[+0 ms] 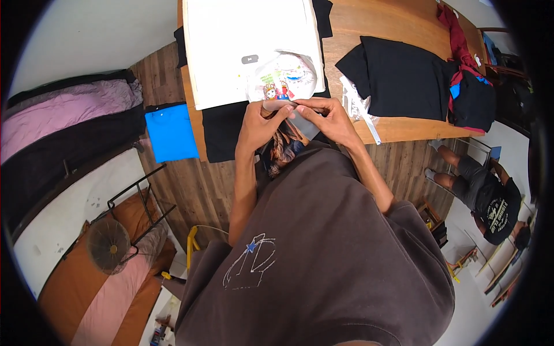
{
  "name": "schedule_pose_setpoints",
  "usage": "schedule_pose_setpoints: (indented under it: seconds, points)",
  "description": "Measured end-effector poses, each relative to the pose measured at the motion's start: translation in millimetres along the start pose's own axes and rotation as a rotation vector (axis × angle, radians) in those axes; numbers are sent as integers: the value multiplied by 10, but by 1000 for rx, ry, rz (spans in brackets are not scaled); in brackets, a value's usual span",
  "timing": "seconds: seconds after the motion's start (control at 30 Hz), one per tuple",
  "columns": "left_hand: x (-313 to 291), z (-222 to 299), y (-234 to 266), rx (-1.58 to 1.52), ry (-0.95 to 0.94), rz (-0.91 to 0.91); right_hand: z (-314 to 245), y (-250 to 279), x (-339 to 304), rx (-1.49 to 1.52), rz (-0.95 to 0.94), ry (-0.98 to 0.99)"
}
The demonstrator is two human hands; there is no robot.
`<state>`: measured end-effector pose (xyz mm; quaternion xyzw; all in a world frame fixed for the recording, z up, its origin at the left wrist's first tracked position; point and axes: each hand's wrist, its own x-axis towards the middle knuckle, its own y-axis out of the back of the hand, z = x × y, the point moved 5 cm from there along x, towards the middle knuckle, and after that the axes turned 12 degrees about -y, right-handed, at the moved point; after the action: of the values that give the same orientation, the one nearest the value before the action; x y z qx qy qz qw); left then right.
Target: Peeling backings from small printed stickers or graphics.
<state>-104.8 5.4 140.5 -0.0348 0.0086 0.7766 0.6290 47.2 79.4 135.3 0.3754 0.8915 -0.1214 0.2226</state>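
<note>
My left hand and my right hand are closed, thumbs and fingers pinching the edge of a thin greyish sheet close in front of my body. Its exact kind is hard to make out. Just past my fingers lies a whitish piece with printed cartoon figures, resting on the white board. Whether it joins the sheet I cannot tell. A dark patterned cloth shows below my hands, partly hidden by my brown shirt.
A folded black shirt and crumpled clear plastic lie right on the wooden table. Maroon and black garments hang at its far right. A blue folded cloth is left. Another person is at right; a fan stands lower left.
</note>
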Motion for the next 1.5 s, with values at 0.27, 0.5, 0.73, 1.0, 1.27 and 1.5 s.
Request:
schedule_pose_setpoints:
  seconds: [0.27,0.5,0.73,1.0,1.27,1.5]
  points:
    - [5,51,30,38,13,-1,-8,-39,-7,7,36,6]
    - [1,65,27,38,7,6,-23,-52,-11,-4,49,32]
    - [-9,-29,16,7,35,-27,-24,-62,14,7,35,53]
    - [6,-105,9,13,31,-83,42,-95,65,11,36,41]
    - [15,-109,-2,24,38,-71,54,-123,62,7,45,41]
    - [-1,-267,19,179,81,-70,95,-112,66,21,69,-9]
